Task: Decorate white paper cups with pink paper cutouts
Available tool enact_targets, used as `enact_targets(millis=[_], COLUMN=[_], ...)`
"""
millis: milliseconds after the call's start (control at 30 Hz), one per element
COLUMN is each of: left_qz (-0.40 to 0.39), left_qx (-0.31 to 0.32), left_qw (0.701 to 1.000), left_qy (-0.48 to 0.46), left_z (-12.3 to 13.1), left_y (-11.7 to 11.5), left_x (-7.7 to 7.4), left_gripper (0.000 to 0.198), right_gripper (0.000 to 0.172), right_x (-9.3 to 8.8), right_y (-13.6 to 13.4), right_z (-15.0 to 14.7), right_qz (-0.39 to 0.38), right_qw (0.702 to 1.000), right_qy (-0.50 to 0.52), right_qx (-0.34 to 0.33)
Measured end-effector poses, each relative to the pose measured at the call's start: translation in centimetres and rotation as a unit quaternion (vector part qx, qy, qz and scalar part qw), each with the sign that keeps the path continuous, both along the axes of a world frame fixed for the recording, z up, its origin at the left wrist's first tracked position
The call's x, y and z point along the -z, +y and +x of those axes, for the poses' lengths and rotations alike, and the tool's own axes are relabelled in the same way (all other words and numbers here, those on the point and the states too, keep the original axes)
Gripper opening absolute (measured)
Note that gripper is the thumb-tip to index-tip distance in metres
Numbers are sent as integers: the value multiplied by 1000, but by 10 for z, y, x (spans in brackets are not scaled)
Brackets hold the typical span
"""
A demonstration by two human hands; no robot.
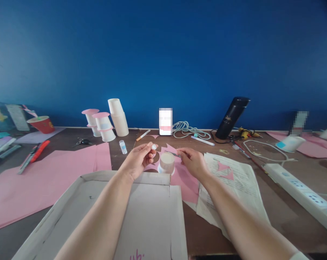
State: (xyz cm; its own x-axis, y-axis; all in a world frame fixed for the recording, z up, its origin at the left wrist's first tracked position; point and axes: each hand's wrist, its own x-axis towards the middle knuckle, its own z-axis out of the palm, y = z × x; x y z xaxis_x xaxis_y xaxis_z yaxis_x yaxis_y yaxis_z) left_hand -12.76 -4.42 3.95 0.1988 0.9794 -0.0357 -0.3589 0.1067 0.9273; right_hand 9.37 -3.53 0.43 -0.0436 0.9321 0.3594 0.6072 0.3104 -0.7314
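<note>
My left hand (138, 159) is closed, pinching a small round white piece (153, 146) between thumb and fingertips. My right hand (193, 160) is closed around a thin, dark, narrow tool (174, 154); its kind is too small to make out. The tool's tip reaches over a white paper cup (167, 162), which stands upside down between my hands. Under and behind the cup lies cut pink paper (183, 180), with curved cut-outs along its edge. A small clear tube with a label (122, 147) stands beyond my left hand.
A grey-white cardboard box lid (152, 213) lies under my left forearm, printed sheets (242, 187) under my right. Stacked paper cups (118, 117), a phone (165, 121) and a black flask (232, 117) stand along the wall. A box cutter (33, 157) and power strip (301, 195) lie at the sides.
</note>
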Motion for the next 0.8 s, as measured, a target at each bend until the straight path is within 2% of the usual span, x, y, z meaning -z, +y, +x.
enact_targets(millis=[200, 400, 500, 567, 667, 733, 800], left_qz=[-102, -96, -60, -27, 24, 43, 50], left_qx=[8, -14, -63, -142, -256, -279, -275], left_qw=[983, 984, 992, 989, 948, 926, 924], left_qy=[-149, -148, -86, 14, 191, 249, 260], left_z=[-8, -6, -9, -14, -21, -24, -25], left_y=[10, 12, 16, 21, 28, 31, 32], left_x=[10, 12, 16, 20, 28, 32, 35], left_gripper=[14, 14, 14, 17, 26, 29, 30], right_gripper=[28, 28, 28, 27, 26, 25, 25], right_x=[12, 15, 16, 16, 15, 15, 14], right_y=[3, 3, 3, 3, 3, 2, 1], right_z=[0, 1, 2, 2, 1, 0, 0], right_qz=[-47, -45, -46, -47, -39, -34, -34], right_qw=[998, 999, 999, 999, 999, 999, 999], right_qy=[42, 23, 11, 1, -12, -19, -23], right_qx=[-5, -11, -4, -3, -5, -6, -7])
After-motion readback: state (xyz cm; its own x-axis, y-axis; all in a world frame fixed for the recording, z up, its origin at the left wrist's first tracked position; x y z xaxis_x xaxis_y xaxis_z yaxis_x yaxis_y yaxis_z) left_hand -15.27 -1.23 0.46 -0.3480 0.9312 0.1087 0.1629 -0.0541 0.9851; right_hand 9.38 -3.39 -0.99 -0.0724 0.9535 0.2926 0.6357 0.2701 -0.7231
